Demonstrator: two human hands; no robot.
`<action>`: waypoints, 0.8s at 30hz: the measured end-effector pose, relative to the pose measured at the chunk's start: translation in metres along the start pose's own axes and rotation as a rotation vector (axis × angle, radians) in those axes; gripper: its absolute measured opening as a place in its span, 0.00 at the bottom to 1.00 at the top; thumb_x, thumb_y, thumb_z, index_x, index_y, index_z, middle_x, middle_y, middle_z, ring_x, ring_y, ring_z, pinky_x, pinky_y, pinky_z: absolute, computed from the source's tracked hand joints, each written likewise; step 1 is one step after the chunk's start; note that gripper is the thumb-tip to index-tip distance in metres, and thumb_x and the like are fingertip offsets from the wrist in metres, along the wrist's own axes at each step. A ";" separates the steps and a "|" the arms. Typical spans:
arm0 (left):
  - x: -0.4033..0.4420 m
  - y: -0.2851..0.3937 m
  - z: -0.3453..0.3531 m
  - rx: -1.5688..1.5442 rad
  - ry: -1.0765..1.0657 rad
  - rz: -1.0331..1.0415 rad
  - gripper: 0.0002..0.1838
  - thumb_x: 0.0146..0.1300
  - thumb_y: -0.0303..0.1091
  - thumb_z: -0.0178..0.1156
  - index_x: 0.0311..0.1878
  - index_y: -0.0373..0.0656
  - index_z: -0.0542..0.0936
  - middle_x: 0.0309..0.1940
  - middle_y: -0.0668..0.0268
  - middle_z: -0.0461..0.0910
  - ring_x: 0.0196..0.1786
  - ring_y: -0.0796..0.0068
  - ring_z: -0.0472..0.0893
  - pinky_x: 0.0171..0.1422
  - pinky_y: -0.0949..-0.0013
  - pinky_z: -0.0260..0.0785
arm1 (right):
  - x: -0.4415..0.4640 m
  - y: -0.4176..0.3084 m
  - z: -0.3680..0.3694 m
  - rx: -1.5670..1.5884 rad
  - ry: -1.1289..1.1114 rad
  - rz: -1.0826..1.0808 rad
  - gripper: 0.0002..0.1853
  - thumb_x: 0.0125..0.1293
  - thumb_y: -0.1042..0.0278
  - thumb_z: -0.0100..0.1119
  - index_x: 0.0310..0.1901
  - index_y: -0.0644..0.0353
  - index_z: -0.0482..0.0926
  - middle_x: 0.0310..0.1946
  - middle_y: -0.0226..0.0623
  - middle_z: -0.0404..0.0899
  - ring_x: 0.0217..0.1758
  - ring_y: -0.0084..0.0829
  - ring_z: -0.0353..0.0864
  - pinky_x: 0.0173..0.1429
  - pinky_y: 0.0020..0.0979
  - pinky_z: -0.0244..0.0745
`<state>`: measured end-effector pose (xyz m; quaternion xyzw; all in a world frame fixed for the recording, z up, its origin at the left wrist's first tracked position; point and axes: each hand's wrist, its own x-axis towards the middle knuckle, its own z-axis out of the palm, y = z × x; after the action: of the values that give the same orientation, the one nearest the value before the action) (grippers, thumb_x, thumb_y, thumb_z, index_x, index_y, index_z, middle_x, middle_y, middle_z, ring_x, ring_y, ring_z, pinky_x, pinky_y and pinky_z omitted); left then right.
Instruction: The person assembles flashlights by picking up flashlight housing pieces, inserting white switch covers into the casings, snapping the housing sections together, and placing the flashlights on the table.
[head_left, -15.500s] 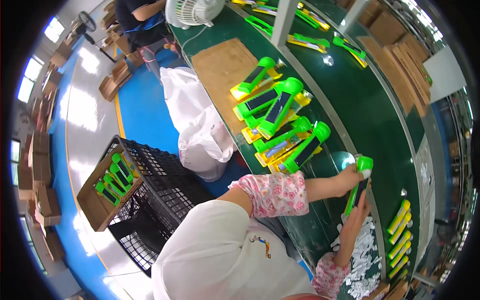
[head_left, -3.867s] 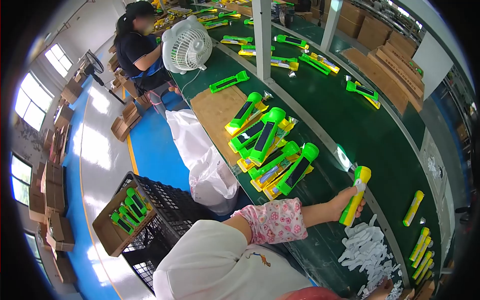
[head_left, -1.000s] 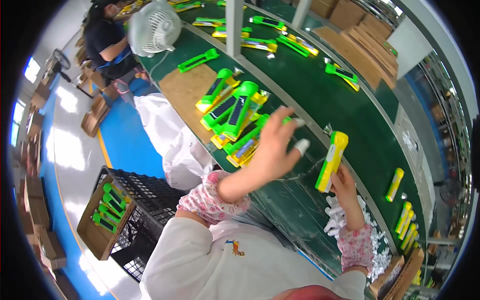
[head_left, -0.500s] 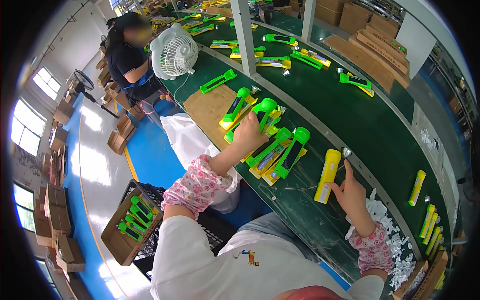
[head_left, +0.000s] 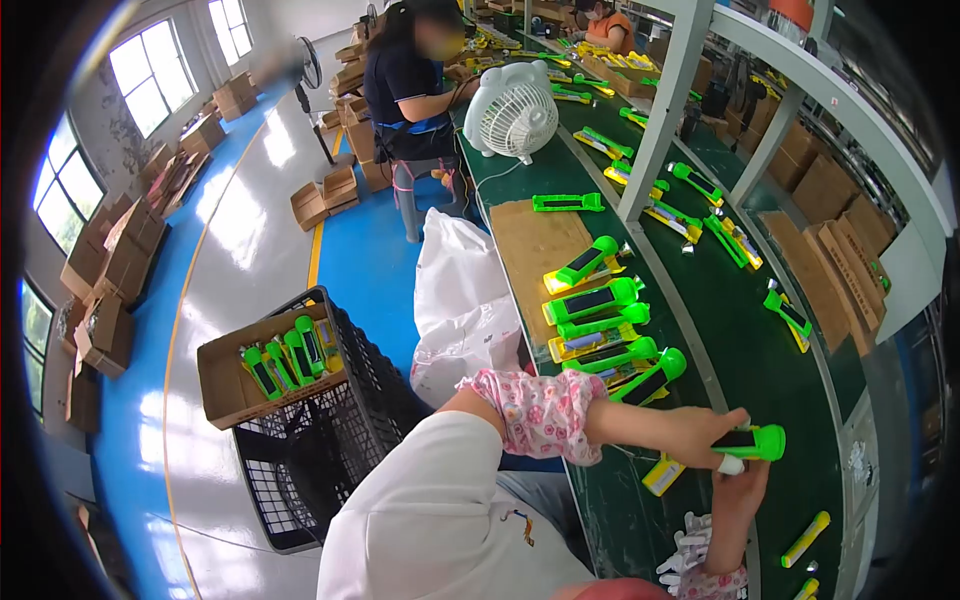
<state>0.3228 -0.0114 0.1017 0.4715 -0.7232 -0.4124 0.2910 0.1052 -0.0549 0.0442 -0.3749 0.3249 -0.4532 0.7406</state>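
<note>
My left hand [head_left: 700,436] is closed on a green flashlight casing [head_left: 766,443] with a dark panel, and a white cover shows on one fingertip. From below, my right hand [head_left: 738,488] has its fingers bent against the same casing, their tips partly hidden behind it. Beside my left wrist, a yellow flashlight body [head_left: 662,475] lies on the green bench [head_left: 625,510], partly covered by the forearm. Several green casings [head_left: 598,299] with yellow parts are piled further up the bench. White small pieces [head_left: 686,548] lie near my right sleeve.
A white fan [head_left: 517,112] stands on the bench near a seated co-worker [head_left: 405,100]. Brown cardboard [head_left: 530,235] lies beside the pile. Left of the bench are a white bag [head_left: 462,300] and a black crate [head_left: 375,375] with a carton [head_left: 225,375] of green flashlights.
My left hand has left the pile with a green casing. My right hand has moved from the yellow body to the casing. The view has turned, showing more of the room.
</note>
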 end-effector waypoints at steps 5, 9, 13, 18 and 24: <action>0.044 -0.018 0.098 -0.246 -0.263 -0.012 0.28 0.73 0.43 0.50 0.70 0.40 0.56 0.37 0.46 0.80 0.41 0.50 0.83 0.40 0.50 0.72 | -0.051 -0.030 -0.109 0.066 0.136 -0.021 0.24 0.77 0.46 0.48 0.63 0.55 0.72 0.57 0.37 0.78 0.59 0.33 0.77 0.64 0.39 0.71; 0.084 -0.040 0.169 -0.666 -0.491 -0.257 0.27 0.73 0.44 0.52 0.66 0.36 0.64 0.40 0.53 0.80 0.42 0.59 0.82 0.40 0.55 0.75 | -0.095 -0.046 -0.183 -0.893 0.655 -0.021 0.20 0.78 0.57 0.48 0.64 0.60 0.72 0.46 0.33 0.77 0.45 0.27 0.80 0.48 0.26 0.75; 0.096 -0.042 0.191 -1.333 -0.489 -0.454 0.22 0.71 0.46 0.56 0.56 0.36 0.71 0.39 0.59 0.79 0.40 0.64 0.83 0.41 0.56 0.79 | -0.149 -0.033 -0.137 -1.690 0.456 0.092 0.15 0.67 0.66 0.66 0.53 0.63 0.81 0.42 0.45 0.81 0.41 0.39 0.79 0.47 0.44 0.76; 0.096 -0.048 0.192 -1.501 -0.350 -0.364 0.18 0.72 0.45 0.54 0.48 0.38 0.72 0.34 0.56 0.78 0.31 0.62 0.83 0.32 0.57 0.80 | -0.150 -0.009 -0.136 -1.581 0.521 -0.008 0.14 0.63 0.73 0.68 0.51 0.62 0.83 0.38 0.39 0.79 0.37 0.36 0.75 0.45 0.41 0.75; 0.096 -0.056 0.172 -1.645 -0.321 -0.438 0.22 0.74 0.53 0.50 0.46 0.40 0.73 0.33 0.57 0.78 0.32 0.63 0.83 0.37 0.55 0.81 | -0.141 -0.021 -0.128 -1.471 0.649 0.079 0.10 0.67 0.68 0.66 0.47 0.60 0.85 0.41 0.41 0.83 0.41 0.37 0.79 0.45 0.42 0.76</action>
<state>0.1709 -0.0562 -0.0284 0.1761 -0.1203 -0.9129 0.3480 -0.0621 0.0345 0.0168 -0.6044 0.7524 -0.1827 0.1878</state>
